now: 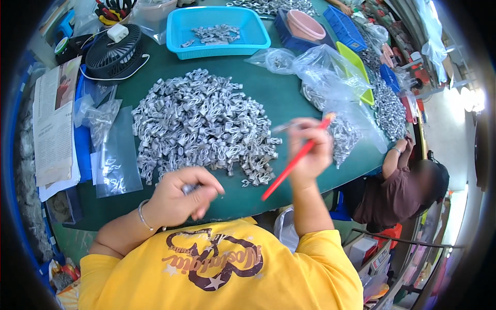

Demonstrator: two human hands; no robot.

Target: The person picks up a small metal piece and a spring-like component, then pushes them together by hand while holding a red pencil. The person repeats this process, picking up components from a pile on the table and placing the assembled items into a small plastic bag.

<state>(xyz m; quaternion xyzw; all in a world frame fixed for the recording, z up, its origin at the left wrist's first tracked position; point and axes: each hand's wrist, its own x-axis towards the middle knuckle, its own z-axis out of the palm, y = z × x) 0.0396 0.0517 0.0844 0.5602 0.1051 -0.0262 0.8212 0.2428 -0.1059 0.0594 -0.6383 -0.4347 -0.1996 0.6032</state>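
A large heap of small grey metal looped pieces (pixel 201 121) lies on the green table in front of me. My left hand (pixel 181 194) is curled at the heap's near edge, and a small grey metal piece (pixel 191 189) shows between its fingers. To the right of the heap, my right hand (pixel 311 147) is raised with its fingers closed around a long, thin red stick-like tool (pixel 289 173). The stick slants from lower left to upper right, with a paler upper end. A thin metallic tip (pixel 279 128) also sticks out left of these fingers; its kind is blurred.
A blue basket (pixel 219 51) with some metal pieces stands at the back. At left are a black fan (pixel 113 54), a newspaper (pixel 54 124) and a clear plastic bag (pixel 120 155). Bagged metal parts (pixel 338 132) lie at right, beyond which another person (pixel 398 194) sits.
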